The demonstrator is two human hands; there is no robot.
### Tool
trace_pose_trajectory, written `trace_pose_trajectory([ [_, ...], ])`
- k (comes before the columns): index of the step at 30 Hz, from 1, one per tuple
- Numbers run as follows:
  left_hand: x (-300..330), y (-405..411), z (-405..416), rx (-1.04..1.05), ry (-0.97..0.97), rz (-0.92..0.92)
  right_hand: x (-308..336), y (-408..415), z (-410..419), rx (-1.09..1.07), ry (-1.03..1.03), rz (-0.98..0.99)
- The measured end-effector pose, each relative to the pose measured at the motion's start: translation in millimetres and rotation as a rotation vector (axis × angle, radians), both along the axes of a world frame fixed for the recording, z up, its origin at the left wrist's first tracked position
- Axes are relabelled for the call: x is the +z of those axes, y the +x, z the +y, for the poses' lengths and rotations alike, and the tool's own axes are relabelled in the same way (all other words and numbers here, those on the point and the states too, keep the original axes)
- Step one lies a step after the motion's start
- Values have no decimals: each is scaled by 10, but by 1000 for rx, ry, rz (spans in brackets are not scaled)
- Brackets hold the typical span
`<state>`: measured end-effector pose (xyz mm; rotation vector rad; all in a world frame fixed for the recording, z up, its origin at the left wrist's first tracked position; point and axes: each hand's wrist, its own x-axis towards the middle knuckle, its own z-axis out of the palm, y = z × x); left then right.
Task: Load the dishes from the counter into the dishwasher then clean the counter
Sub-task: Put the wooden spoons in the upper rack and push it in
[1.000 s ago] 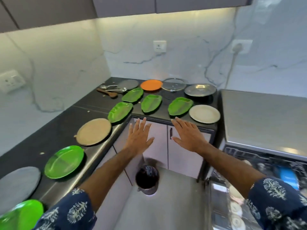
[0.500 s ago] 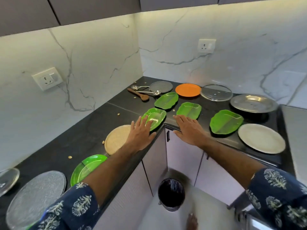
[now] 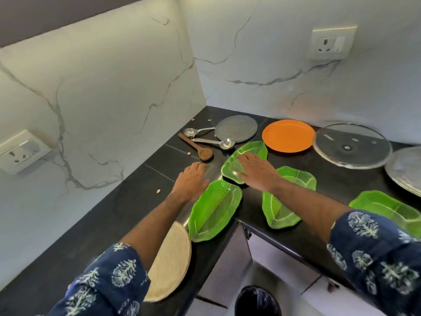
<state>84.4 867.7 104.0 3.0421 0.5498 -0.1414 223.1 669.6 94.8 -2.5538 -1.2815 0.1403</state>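
Observation:
Several green leaf-shaped plates lie on the black L-shaped counter (image 3: pixel 127 201). My right hand (image 3: pixel 257 171) reaches flat over the far leaf plate (image 3: pixel 251 149), fingers straight, holding nothing. My left hand (image 3: pixel 192 181) hovers open over the counter just behind the near leaf plate (image 3: pixel 214 212). Another leaf plate (image 3: pixel 282 201) lies under my right forearm and one more leaf plate (image 3: pixel 391 210) at the right. Near the corner are a wooden spoon (image 3: pixel 197 148), two steel spoons (image 3: pixel 214 141), a grey round plate (image 3: pixel 237 128), an orange plate (image 3: pixel 288 135) and a glass lid (image 3: pixel 352 148).
A beige round plate (image 3: pixel 169 261) lies near the counter edge under my left arm. A steel plate (image 3: pixel 407 169) is cut off at the right edge. Crumbs dot the counter. A dark bin (image 3: pixel 257 301) stands on the floor below. Wall sockets (image 3: pixel 331 43) sit on the marble backsplash.
The view has moved closer to the counter corner. Both hands have reached forward over the counter, the right one coming over the far leaf plate.

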Motion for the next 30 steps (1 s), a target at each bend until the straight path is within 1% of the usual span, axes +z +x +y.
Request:
trace_pose_trajectory([
  [5, -199, 662, 528, -21, 107, 100, -319, 619, 570, -3, 11, 37],
  [9, -449, 1071, 1019, -63, 197, 169, -563, 1010, 1005, -67, 45, 45],
  [12, -628, 1283, 1304, -81, 176, 169, -692, 1243, 1290, -140, 98, 122],
  [14, -713, 1385, 1448, -76, 118, 145, -762, 1354, 1439, -166, 117, 148],
  [16, -774, 1479, 1558, -74, 80, 127, -826, 1431, 1545, -183, 117, 163],
  [19, -843, 1603, 1679, -150, 163, 157, -920, 1485, 1659, -177, 44, 101],
  [22, -904, 1703, 1729, -219, 223, 162, -951, 1484, 1699, -185, 55, 21],
  [25, -937, 1756, 1748, -236, 248, 163, -957, 1446, 1711, -184, 114, 72],
  [27, -923, 1747, 1749, -281, 329, 176, -932, 1394, 1706, -186, 163, 147],
  [30, -863, 1677, 1744, -382, 468, 142, -879, 1310, 1676, -174, 197, 147],
])
